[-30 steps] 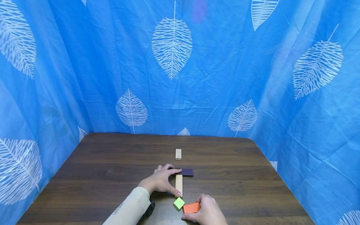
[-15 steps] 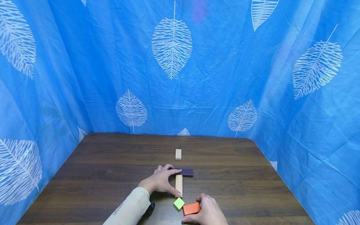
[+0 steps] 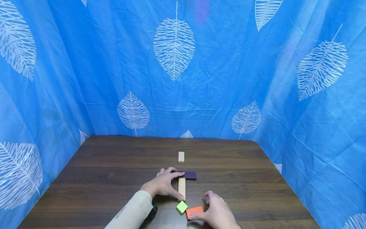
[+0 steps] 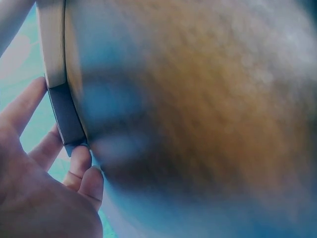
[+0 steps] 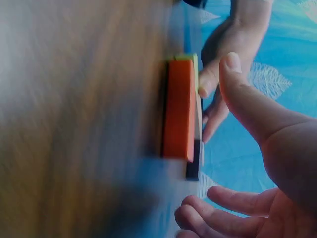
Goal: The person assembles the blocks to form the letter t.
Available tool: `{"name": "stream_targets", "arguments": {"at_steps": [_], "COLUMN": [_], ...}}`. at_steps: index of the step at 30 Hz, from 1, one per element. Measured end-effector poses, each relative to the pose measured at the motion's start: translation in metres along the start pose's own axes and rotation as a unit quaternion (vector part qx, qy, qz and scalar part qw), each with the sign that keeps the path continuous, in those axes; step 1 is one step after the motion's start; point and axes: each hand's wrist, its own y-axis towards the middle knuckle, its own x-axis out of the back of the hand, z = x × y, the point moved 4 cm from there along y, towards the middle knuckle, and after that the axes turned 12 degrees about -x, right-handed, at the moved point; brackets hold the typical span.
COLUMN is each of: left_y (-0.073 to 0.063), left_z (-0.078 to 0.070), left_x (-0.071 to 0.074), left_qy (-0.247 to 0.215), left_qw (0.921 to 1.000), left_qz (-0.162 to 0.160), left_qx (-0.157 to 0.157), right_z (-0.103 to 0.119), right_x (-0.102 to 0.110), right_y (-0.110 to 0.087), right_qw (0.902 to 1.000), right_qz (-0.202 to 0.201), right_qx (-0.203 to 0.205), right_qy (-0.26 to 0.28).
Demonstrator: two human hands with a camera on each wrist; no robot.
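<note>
In the head view my left hand point(image 3: 164, 184) spans a plain wooden block point(image 3: 181, 188) and a dark purple block point(image 3: 189, 175). Its thumb touches the wooden block's near end and its index finger rests on the purple one, which lies crosswise at the far end. The left wrist view shows fingertips against the dark block point(image 4: 67, 114). A lime-green block point(image 3: 181, 207), turned cornerwise, lies close to the thumb. Beside it sits an orange block point(image 3: 194, 212). My right hand point(image 3: 217, 211) is spread around the orange block; the right wrist view shows thumb and fingers apart from the orange block point(image 5: 179, 109).
A short plain wooden block point(image 3: 181, 157) lies farther back on the dark wood-grain table point(image 3: 120, 156). Blue curtains point(image 3: 217, 79) with white leaf prints surround the table's back and sides. A black band shows below the left sleeve point(image 3: 131, 210).
My right hand has let go of the orange block and spread its fingers, drawing slightly to the right. The left hand and the blocks have stayed in place.
</note>
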Motion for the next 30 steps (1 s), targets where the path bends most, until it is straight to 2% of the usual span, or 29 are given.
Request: {"name": "stream_targets", "arguments": {"at_steps": [7,15,30], "left_y": [0.001,0.000,0.000], "left_z": [0.001,0.000,-0.001], "left_x": [0.000,0.001,0.001], "left_qy": [0.003,0.008,0.005], "left_qw": [1.0000,0.9998,1.0000], "left_qz": [0.000,-0.004,0.002], "left_qx": [0.006,0.020,0.008], "right_z": [-0.003,-0.002,0.006], "right_x": [0.022,0.032,0.036], "right_y": [0.013,0.027,0.043], "right_qw": [0.9974,0.9968,0.9969], "right_qz": [-0.069,-0.069,-0.070], "right_qx": [0.002,-0.018,0.007], "right_qy": [-0.023,-0.034,-0.035]}}
